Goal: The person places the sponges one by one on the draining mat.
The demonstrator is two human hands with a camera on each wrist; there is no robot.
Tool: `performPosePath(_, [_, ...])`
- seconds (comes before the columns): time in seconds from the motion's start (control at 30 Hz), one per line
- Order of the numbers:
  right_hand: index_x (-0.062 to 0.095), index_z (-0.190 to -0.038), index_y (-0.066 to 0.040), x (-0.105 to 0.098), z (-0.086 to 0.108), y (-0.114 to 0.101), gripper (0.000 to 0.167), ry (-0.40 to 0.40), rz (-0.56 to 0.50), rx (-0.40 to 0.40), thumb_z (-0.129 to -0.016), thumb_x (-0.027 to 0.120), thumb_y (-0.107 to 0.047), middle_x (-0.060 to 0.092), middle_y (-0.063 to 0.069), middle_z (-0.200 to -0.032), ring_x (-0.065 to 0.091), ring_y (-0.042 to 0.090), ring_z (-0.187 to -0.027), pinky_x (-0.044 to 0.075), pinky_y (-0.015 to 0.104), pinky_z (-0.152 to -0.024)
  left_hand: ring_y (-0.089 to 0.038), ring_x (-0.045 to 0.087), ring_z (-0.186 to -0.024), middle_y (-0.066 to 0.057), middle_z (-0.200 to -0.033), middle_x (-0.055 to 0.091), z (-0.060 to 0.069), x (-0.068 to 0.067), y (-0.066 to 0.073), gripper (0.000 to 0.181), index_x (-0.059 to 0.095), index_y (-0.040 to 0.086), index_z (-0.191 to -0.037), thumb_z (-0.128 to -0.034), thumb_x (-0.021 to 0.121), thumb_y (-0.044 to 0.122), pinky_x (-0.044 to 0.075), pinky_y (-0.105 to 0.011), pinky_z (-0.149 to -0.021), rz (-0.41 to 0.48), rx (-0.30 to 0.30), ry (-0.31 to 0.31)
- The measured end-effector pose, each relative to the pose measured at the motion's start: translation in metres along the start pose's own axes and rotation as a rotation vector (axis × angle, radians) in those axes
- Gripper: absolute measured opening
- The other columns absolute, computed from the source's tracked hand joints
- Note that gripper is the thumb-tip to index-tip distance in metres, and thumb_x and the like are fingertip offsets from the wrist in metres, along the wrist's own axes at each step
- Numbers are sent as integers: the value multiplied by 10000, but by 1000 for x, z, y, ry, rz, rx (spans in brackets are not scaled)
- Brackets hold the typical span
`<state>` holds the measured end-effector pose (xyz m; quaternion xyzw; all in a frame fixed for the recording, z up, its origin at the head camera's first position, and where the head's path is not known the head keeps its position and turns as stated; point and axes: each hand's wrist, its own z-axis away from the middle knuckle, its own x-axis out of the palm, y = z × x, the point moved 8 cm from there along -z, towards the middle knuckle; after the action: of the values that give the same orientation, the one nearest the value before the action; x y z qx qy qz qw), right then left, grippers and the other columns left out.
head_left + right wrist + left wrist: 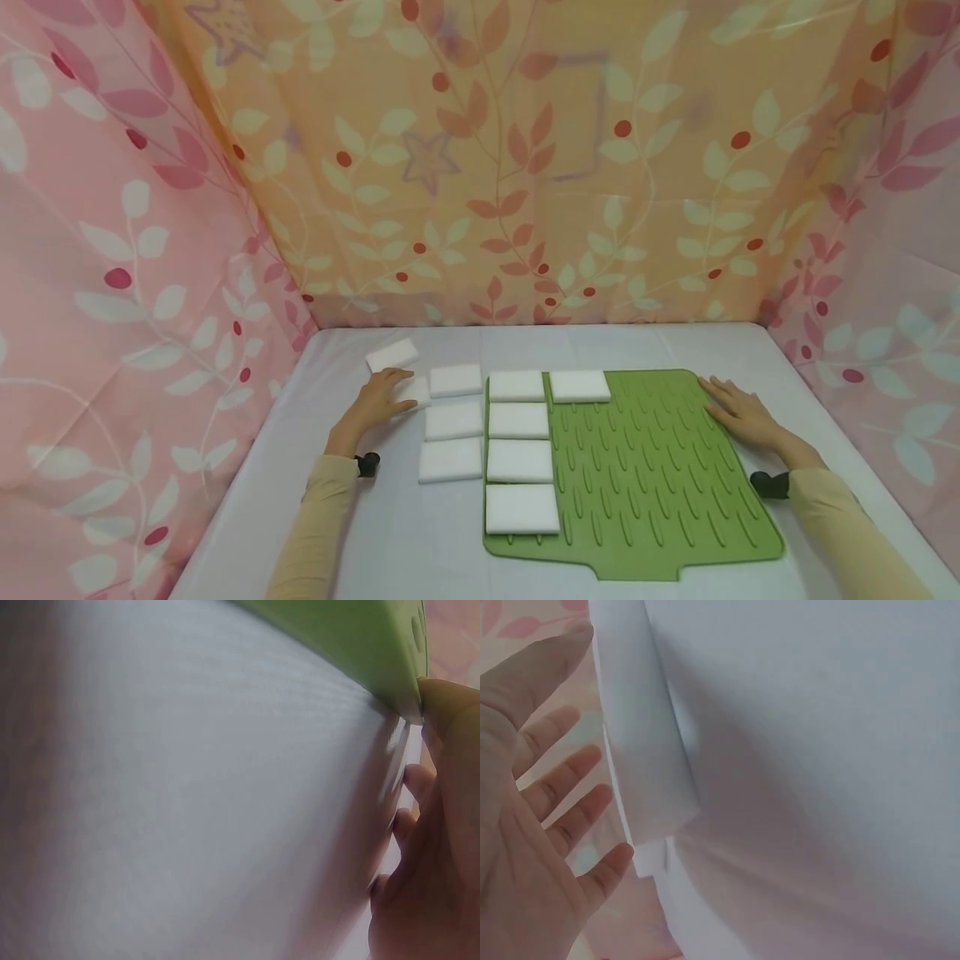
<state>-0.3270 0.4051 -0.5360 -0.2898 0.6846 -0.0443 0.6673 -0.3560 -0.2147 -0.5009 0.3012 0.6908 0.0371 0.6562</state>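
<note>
My left hand [378,398] reaches over a white sponge block [414,392] on the left of the table, its thumb and fingers spread apart. In the left wrist view the fingers [566,784] are nearly straight beside a sponge's [641,727] edge; whether they touch it I cannot tell. Another sponge [392,354] lies tilted just beyond that hand. My right hand [746,417] rests at the right edge of a green ridged mat [645,483], and its thumb [446,701] touches the rim. The right fingers lie loosely on the white cloth beside the mat.
Three sponges [453,421] form a column left of the mat. On the mat, several sponges [519,461] line the left side, and one more [580,386] sits at the top beside them. Patterned curtains [525,167] enclose the white-covered table [390,533] at the back and sides.
</note>
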Motion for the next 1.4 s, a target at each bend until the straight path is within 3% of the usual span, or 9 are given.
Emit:
performPosePath(0.27, [262, -1447, -35, 1, -1, -2, 555, -1, -12, 0, -979, 439, -274, 242, 348, -1421, 165, 616, -1252, 64, 756, -913, -445, 379, -1207, -200, -1326, 444, 8, -4, -13, 676, 486, 52, -1326, -792, 710, 400, 328, -648, -907, -11, -44, -1])
performPosePath(0.47, [240, -1453, -32, 0, -1, -3, 558, -21, -13, 11, -986, 420, -277, 224, 348, -1428, 148, 614, -1259, 51, 755, -918, -441, 395, -1185, -219, -1303, 447, 11, 1, -22, 710, 460, 50, -1343, -787, 708, 416, 341, -617, -923, -15, -63, -41])
performPosePath(0.7, [259, -1448, -34, -1, -1, -2, 552, -6, -10, -1, -982, 430, -275, 242, 351, -1419, 159, 616, -1254, 65, 755, -913, -442, 389, -1183, -244, -1308, 441, 11, 0, -26, 728, 463, 34, -1342, -772, 728, 402, 324, -578, -977, 50, -83, -30])
performPosePath(0.9, [254, -1448, -30, 1, 0, 0, 556, -16, -8, 7, -984, 424, -283, 234, 349, -1424, 151, 612, -1261, 59, 756, -915, -454, 361, -1220, -253, -1343, 417, 13, -6, -22, 718, 456, 27, -1346, -778, 734, 366, 294, -585, -1001, 83, -78, -13])
performPosePath(1.23, [268, -1446, -35, -1, 0, -2, 553, -3, -3, 1, -976, 445, -265, 259, 354, -1410, 180, 612, -1250, 81, 758, -907, -467, 375, -1200, -259, -1302, 451, 10, -25, -4, 661, 475, 5, -1323, -791, 733, 302, 288, -582, -1000, 95, -43, 51])
performPosePath(1.4, [261, -1447, -28, -2, 1, -5, 555, -14, -14, 6, -979, 439, -266, 247, 347, -1420, 166, 605, -1261, 68, 753, -918, -455, 386, -1194, -241, -1285, 470, 8, -25, 1, 661, 488, 29, -1324, -785, 736, 321, 296, -573, -1005, 113, -50, 46])
